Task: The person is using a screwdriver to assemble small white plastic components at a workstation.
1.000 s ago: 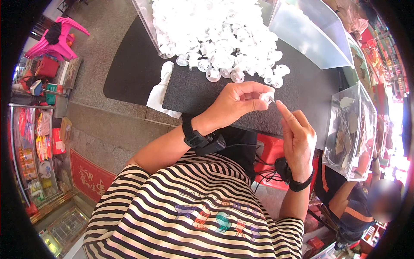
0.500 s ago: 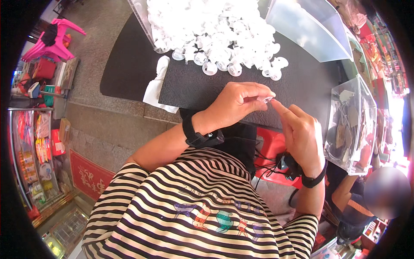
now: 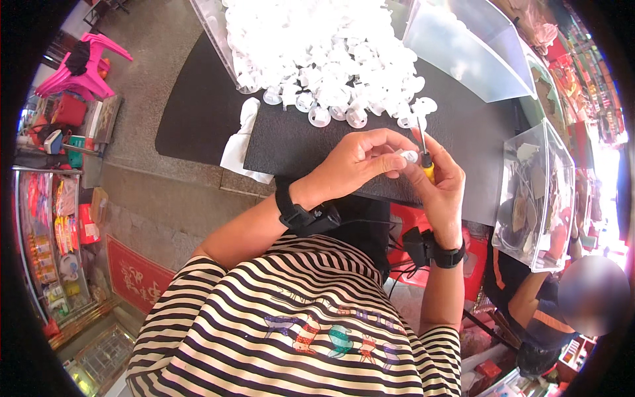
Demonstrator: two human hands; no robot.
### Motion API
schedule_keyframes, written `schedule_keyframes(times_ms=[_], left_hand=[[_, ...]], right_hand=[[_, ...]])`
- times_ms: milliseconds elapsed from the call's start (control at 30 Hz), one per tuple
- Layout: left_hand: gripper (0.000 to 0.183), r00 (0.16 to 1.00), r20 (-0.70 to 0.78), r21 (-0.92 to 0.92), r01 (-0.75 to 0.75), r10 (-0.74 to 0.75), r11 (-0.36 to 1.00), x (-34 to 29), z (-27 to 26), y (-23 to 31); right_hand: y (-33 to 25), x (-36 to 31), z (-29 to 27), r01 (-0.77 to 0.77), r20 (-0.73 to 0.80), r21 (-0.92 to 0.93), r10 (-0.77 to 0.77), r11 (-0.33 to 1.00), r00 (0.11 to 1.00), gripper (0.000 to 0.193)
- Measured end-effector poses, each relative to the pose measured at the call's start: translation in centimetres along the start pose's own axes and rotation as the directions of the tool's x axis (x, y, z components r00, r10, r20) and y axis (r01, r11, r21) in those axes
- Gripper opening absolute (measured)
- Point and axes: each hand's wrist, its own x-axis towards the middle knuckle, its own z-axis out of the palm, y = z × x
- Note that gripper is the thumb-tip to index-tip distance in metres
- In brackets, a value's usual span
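Below the 12 o'clock pile [image 3: 331, 86], pinching part [image 3: 409, 156] with left hand [image 3: 360, 162], curling right hand [image 3: 444, 188] round screwdriver [image 3: 429, 171]; apparently positioning, next needing steady alignment.

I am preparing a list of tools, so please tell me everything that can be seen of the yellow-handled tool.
The yellow-handled tool is slim: a thin, grey, metal-looking shaft, a dark collar, and a yellow handle, perhaps plastic. It sits in the right hand's grip, which hides part of the handle. The shaft points away from the person, leaning slightly left, and its far end overlaps the white pile in view; contact there and the tip's shape cannot be told.
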Motion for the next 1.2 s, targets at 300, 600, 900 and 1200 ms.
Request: schedule_keyframes(times_ms=[300, 600, 900, 1200], left_hand=[[0.035, 0.987, -0.123, -0.103, -0.116, 0.103, 0.988, 0.1, 0.3, -0.2], [0.035, 0.996, -0.084, -0.055, -0.009, 0.004, 0.998, 0.0, -0.2, -0.2], [0.036, 0.992, -0.118, -0.027, -0.052, 0.048, 0.998, 0.0, 0.0, -0.5], [0.035, 0.991, -0.128, -0.003, -0.037, 0.036, 0.999, 0.0, 0.0, -0.7]], right_hand=[[-1.2, -1.5, -0.7, 0.018, -0.089, -0.135, -0.031, 0.991, 0.996, 0.049], [-1.8, -3.9, -1.5, 0.193, 0.041, -0.595, -0.211, 0.780, 0.977, 0.044], [-2.1, -3.8, -1.3, 0.229, 0.047, -0.630, -0.258, 0.742, 0.965, 0.040], [-2.2, -3.5, -1.2, 0.256, 0.090, -0.603, -0.254, 0.755, 0.963, 0.046]])
